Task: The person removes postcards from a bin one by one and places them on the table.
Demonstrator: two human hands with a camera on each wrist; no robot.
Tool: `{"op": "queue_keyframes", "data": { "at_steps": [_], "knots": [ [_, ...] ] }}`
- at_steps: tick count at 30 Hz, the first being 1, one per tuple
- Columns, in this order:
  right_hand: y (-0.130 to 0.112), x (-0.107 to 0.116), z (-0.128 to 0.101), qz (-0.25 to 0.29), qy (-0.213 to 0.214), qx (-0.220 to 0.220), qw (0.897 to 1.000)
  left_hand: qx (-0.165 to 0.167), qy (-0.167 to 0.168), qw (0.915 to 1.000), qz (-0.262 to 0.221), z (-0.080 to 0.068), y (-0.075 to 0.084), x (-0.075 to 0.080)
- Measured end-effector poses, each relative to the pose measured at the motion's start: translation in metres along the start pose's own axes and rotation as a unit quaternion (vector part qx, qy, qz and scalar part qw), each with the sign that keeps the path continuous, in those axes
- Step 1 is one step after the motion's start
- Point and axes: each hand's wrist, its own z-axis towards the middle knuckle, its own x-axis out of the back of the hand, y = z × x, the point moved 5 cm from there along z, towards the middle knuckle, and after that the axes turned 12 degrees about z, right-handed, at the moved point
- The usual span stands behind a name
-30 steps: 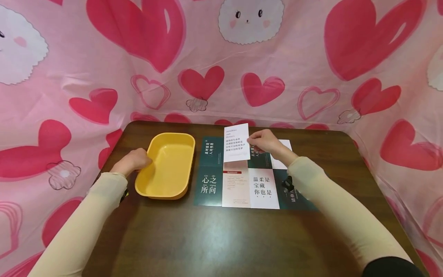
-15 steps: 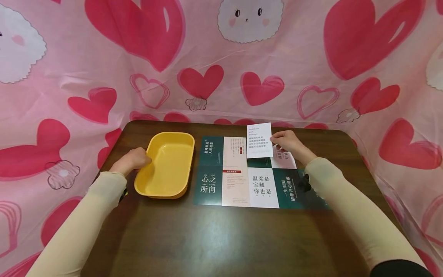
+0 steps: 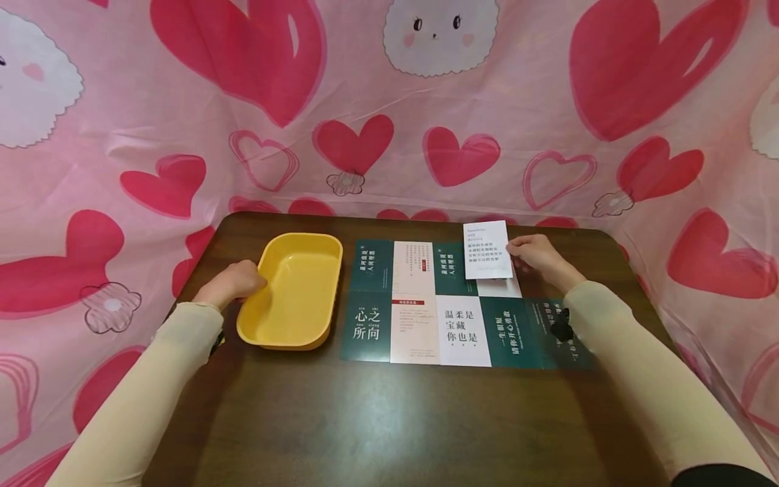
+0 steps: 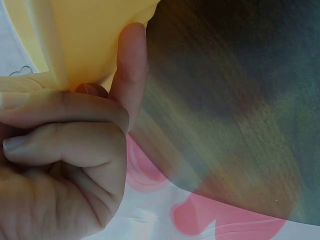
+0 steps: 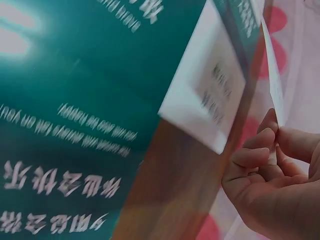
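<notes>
My left hand grips the left wall of a yellow plastic basin; in the left wrist view, one finger lies straight along the basin's outer side and others are curled. Between thumb and fingertips my right hand pinches the right edge of a small white printed card. That card is raised and tilted above the back right of the laid-out cards. It partly covers a white card lying on the table at the end of the back row. Edge-on, the pinched card looks thin in the right wrist view.
Printed cards lie side by side in two rows on the brown table: green ones, pink ones and a white one. A pink heart-patterned cloth hangs behind and beside the table.
My right hand has carried the white card rightward, from above the pink card in the back row to above the white one at its right end. My left hand and the basin stay put.
</notes>
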Motion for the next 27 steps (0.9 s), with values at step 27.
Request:
{"op": "queue_keyframes", "data": {
  "at_steps": [27],
  "knots": [
    [0.060, 0.083, -0.012, -0.004, 0.013, -0.061, 0.998, 0.023, -0.004, 0.9997, 0.006, 0.009, -0.003, -0.005]
  ]
}}
